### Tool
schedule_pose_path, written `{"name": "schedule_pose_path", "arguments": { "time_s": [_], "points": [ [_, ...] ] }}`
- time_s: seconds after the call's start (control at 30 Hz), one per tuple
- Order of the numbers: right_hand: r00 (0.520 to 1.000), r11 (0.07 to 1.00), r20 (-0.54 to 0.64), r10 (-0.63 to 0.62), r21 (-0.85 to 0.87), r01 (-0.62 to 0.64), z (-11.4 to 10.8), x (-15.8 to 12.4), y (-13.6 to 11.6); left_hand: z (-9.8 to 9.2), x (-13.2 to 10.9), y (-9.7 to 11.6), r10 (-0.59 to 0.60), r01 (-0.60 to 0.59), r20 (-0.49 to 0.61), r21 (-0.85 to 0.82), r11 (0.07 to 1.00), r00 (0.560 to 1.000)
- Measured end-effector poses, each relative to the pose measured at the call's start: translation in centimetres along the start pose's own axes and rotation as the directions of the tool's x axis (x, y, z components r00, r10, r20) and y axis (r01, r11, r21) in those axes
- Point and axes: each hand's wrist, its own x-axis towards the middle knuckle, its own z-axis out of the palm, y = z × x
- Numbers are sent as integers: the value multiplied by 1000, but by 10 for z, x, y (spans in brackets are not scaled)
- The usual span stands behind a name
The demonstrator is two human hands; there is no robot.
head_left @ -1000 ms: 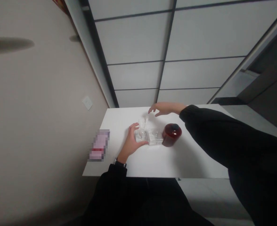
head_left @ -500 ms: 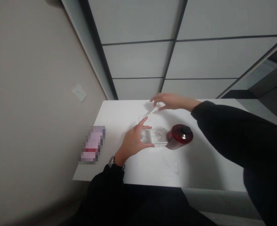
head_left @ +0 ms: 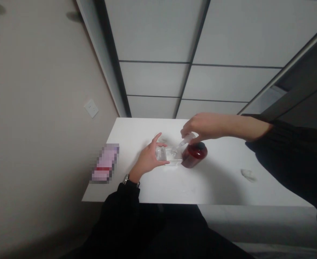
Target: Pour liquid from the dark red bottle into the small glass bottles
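My left hand (head_left: pixel 147 158) is closed around the left end of a clear, square-sided container (head_left: pixel 176 157), thumb on the near side and fingers on the far side. My right hand (head_left: pixel 200 126) pinches a small translucent piece with a narrow tip (head_left: pixel 187 140); its exact kind is unclear. That tip points down and left, over the container. Just right of the container, below my right hand, stands a dark red bottle (head_left: pixel 194 155) with a black cap (head_left: pixel 201 145).
A blurred pink and purple package (head_left: pixel 106 162) lies at the left of the white table (head_left: pixel 158 190). A small crumpled pale scrap (head_left: pixel 248 175) rests on the right side. Behind are white panels (head_left: pixel 153 80); a wall socket (head_left: pixel 91 108) is at left.
My right hand has picked up the translucent piece from the far side of the table and brought it nearer, over the container. My left hand stays on the container. The view has shifted slightly.
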Motion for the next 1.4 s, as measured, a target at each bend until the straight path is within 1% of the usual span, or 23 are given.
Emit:
{"name": "schedule_pose_path", "arguments": {
  "time_s": [0.1, 0.2, 0.33, 0.47, 0.53, 0.6, 0.67, 0.73, 0.83, 0.9, 0.97, 1.03, 1.07, 1.1, 1.2, 1.23, 1.3, 1.4],
  "points": [
    [999, 999, 35, 28, -36, -27, -3, 3, -11, 1, -1, -3, 10, -10, 3, -1, 1000, 1000],
    [1000, 997, 20, 20, -79, -19, 4, 11, -16, 3, 0, -6, 8, -9, -7, -18, 1000, 1000],
    [997, 987, 34, -66, -142, 71, 25, 29, -26, 5, 1, -8, 16, -17, -13, -32, 999, 1000],
    [989, 980, -8, -149, -134, 146, 47, 46, -40, 6, 2, -8, 12, -13, -10, -47, 999, 1000],
    [992, 981, 5, -124, -147, 124, 55, 51, -46, 6, 1, -8, 17, -18, -11, -51, 999, 1000],
    [1000, 981, 24, -21, -190, 25, 60, 54, -50, 6, 1, -8, 29, -30, -14, -50, 998, 999],
    [996, 971, 17, 85, -225, -79, 61, 55, -51, 6, 1, -8, 35, -36, -15, -52, 998, 999],
    [991, 967, -6, 131, -222, -129, 59, 53, -50, 5, 1, -8, 35, -36, -17, -62, 997, 999],
    [998, 979, -34, 55, -195, -60, 54, 49, -51, 5, 1, -8, 40, -42, -28, -73, 996, 999],
    [1000, 977, -9, 16, -213, -18, 53, 48, -54, 5, 1, -10, 47, -49, -28, -75, 996, 998],
    [998, 966, 21, 54, -253, -47, 53, 50, -56, 6, 2, -11, 47, -49, -21, -69, 996, 999],
    [994, 957, 12, 107, -272, -100, 54, 51, -57, 6, 2, -12, 46, -47, -15, -60, 997, 999],
    [994, 956, 0, 106, -275, -102, 55, 52, -57, 6, 2, -13, 47, -48, -14, -59, 997, 999],
    [997, 956, -13, 81, -282, -81, 56, 52, -56, 6, 2, -13, 50, -50, -14, -61, 997, 999],
    [997, 937, -45, -65, -347, 45, 58, 52, -53, 6, 2, -13, 50, -51, -21, -57, 997, 999],
    [995, 924, -49, -88, -378, 63, 59, 52, -52, 6, 2, -13, 46, -47, -22, -53, 997, 999],
    [997, 910, -53, -57, -414, 30, 61, 52, -52, 5, 2, -12, 38, -38, -19, -49, 998, 999],
    [997, 921, -71, 3, -389, -30, 64, 53, -53, 4, 2, -12, 30, -31, -11, -46, 998, 999]
  ]
}}
